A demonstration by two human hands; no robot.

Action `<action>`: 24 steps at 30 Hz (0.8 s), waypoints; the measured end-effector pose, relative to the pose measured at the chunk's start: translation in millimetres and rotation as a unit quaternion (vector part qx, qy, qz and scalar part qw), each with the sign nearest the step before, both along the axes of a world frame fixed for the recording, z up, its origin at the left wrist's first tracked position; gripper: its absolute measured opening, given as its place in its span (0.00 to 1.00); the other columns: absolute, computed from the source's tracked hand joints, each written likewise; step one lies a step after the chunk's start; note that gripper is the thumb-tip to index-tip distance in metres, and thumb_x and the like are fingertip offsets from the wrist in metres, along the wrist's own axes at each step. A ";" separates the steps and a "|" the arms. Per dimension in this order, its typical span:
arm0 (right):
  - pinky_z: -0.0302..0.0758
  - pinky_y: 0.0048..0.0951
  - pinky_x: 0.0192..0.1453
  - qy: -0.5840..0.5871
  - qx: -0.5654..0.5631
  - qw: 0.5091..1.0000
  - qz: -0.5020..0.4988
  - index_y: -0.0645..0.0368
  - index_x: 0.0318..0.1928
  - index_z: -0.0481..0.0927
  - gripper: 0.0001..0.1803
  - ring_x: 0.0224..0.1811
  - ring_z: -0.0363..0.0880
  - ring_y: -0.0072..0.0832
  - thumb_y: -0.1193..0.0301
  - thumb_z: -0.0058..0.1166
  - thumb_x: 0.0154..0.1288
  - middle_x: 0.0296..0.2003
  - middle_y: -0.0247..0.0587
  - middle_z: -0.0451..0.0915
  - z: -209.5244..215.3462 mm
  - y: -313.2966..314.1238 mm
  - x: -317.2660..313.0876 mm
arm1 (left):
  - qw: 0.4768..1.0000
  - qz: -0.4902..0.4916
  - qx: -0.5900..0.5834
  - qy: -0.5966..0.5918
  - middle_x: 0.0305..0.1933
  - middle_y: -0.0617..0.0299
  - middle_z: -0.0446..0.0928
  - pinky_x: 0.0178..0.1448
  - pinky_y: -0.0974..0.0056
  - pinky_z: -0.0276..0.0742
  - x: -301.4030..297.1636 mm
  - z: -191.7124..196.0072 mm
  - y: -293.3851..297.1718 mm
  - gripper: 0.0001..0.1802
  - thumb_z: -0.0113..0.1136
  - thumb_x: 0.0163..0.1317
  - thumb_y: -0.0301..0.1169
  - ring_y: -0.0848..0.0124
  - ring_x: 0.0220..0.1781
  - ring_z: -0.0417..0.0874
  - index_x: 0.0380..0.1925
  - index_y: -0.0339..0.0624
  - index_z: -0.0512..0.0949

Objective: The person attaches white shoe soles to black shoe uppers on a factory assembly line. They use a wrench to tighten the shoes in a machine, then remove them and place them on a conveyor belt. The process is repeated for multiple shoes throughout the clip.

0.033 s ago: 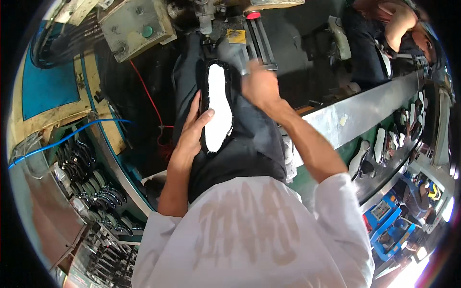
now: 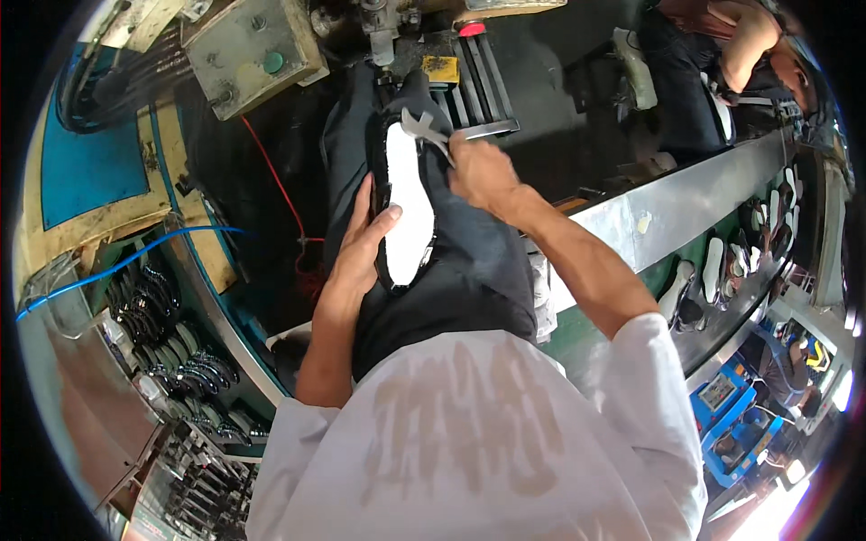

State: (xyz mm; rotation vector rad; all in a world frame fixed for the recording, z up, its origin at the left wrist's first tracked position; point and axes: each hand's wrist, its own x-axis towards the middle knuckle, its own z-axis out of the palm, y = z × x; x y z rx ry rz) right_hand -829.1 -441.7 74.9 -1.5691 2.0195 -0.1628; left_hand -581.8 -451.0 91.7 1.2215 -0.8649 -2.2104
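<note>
A shoe upper on its last, with a white sole-shaped bottom facing up and a dark edge round it, rests lengthwise over my lap. My left hand grips it from the left side, thumb on the white face and fingers along the dark edge. My right hand is closed round the handle of a grey metal hammer. The hammer's head is over the far end of the shoe bottom; whether it touches I cannot tell.
A machine box with a green button stands far left, beside a metal frame with a red knob. Shoe parts lie along the conveyor on the right. Black shoes fill a rack at left. A co-worker sits far right.
My right hand has shifted slightly left, bringing the hammer, blurred before, over the far end of the shoe bottom. The left hand and shoe have stayed almost in place.
</note>
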 end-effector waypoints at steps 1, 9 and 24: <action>0.82 0.61 0.47 -0.024 -0.029 0.999 -0.010 0.67 0.47 0.78 0.14 0.41 0.88 0.63 0.72 0.60 0.65 0.34 0.68 0.86 7.1 2.3 -3.7 | 1.000 0.006 0.014 0.012 0.84 0.49 0.63 0.81 0.56 0.67 1.8 0.2 -0.7 0.45 0.60 0.77 0.29 0.59 0.81 0.70 0.88 0.44 0.49; 0.82 0.57 0.44 -0.048 0.015 0.999 -0.006 0.65 0.49 0.77 0.17 0.38 0.88 0.62 0.73 0.65 0.61 0.34 0.66 0.86 16.5 94.6 25.9 | 0.997 -0.031 0.031 0.065 0.85 0.50 0.61 0.80 0.55 0.71 7.3 0.8 3.0 0.49 0.60 0.74 0.22 0.58 0.80 0.71 0.89 0.46 0.44; 0.81 0.58 0.45 -0.014 -0.104 0.958 -0.266 0.65 0.47 0.76 0.15 0.39 0.86 0.64 0.69 0.64 0.67 0.33 0.64 0.85 -11.2 179.2 -33.9 | 0.911 -0.116 -0.359 -0.166 0.88 0.46 0.56 0.88 0.57 0.53 -12.8 58.0 14.6 0.58 0.73 0.60 0.23 0.58 0.88 0.59 0.87 0.38 0.49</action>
